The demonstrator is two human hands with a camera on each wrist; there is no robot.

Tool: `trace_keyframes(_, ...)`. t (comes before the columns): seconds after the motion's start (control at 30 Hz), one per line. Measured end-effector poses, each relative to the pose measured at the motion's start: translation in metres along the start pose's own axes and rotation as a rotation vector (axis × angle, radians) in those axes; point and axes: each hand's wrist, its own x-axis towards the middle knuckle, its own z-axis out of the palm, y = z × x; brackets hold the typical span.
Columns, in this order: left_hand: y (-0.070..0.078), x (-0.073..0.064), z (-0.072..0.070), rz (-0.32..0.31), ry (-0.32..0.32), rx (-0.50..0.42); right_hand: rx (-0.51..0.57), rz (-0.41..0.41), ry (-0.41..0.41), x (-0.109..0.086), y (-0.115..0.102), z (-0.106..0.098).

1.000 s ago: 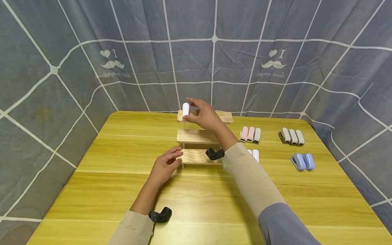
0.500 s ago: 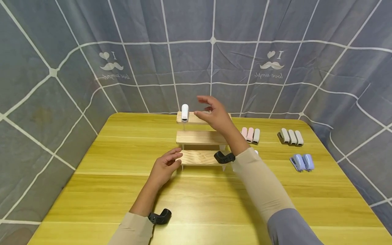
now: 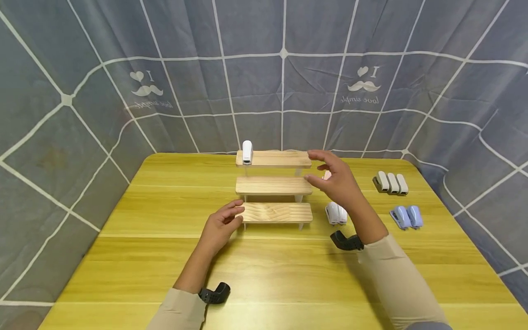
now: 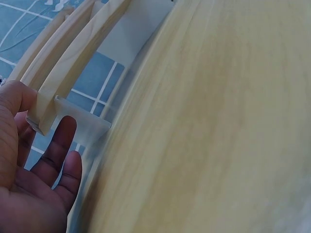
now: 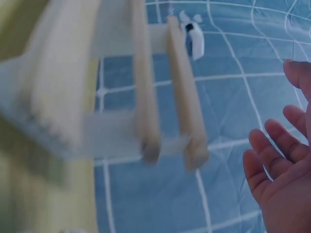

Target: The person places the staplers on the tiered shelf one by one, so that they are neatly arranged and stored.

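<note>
A small three-tier wooden display shelf (image 3: 273, 185) with whitish side supports stands on the table. One white stapler (image 3: 247, 152) stands at the left end of its top tier; it also shows small beyond the boards in the right wrist view. My left hand (image 3: 219, 225) rests at the left end of the lowest board (image 4: 73, 68), fingers loosely bent, fingertips at the board's edge. Holding nothing, my right hand (image 3: 336, 178) hovers right of the shelf, thumb and fingers spread apart. Below it are two white staplers (image 3: 336, 213). A pink stapler (image 3: 327, 175) shows partly behind that hand.
Farther right on the wooden table (image 3: 264, 275) stand three pale staplers (image 3: 393, 183) in a row and two blue staplers (image 3: 407, 217) in front of them. A grey curtain (image 3: 264, 82) with white lines hangs behind and along both sides.
My right hand has let go of the white stapler on the top tier and moved right and toward me, past the shelf's right end. My left hand has stayed at the lowest board.
</note>
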Motion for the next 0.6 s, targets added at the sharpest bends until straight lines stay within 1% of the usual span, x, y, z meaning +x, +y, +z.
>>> trace_keyframes(0.1, -0.003, 0.000, -0.001, 0.017, 0.005, 0.000, -0.024, 0.048, -0.006, -0.022, 0.011, -0.009)
trace_keyframes(0.17, 0.008, -0.003, -0.001, 0.010, -0.004, 0.006, -0.042, 0.087, -0.006, -0.037, 0.020, -0.015)
trace_keyframes(0.3, 0.011, -0.006, 0.000, -0.014, -0.007, 0.002, -0.058, 0.155, -0.023, -0.064, 0.040, -0.023)
trace_keyframes(0.33, 0.010, -0.006, 0.001, -0.016, -0.007, 0.001, -0.066, 0.165, -0.030, -0.070, 0.044, -0.025)
trace_keyframes(0.4, -0.001, -0.003, 0.001, -0.008, -0.001, -0.011, -0.074, 0.189, -0.044, -0.079, 0.051, -0.029)
trace_keyframes(0.43, -0.002, -0.002, 0.001, -0.001, -0.001, -0.008, -0.073, 0.202, -0.052, -0.083, 0.055, -0.031)
trace_keyframes(0.6, -0.004, 0.000, -0.001, 0.003, -0.006, 0.021, -0.051, 0.256, -0.098, -0.100, 0.070, -0.035)
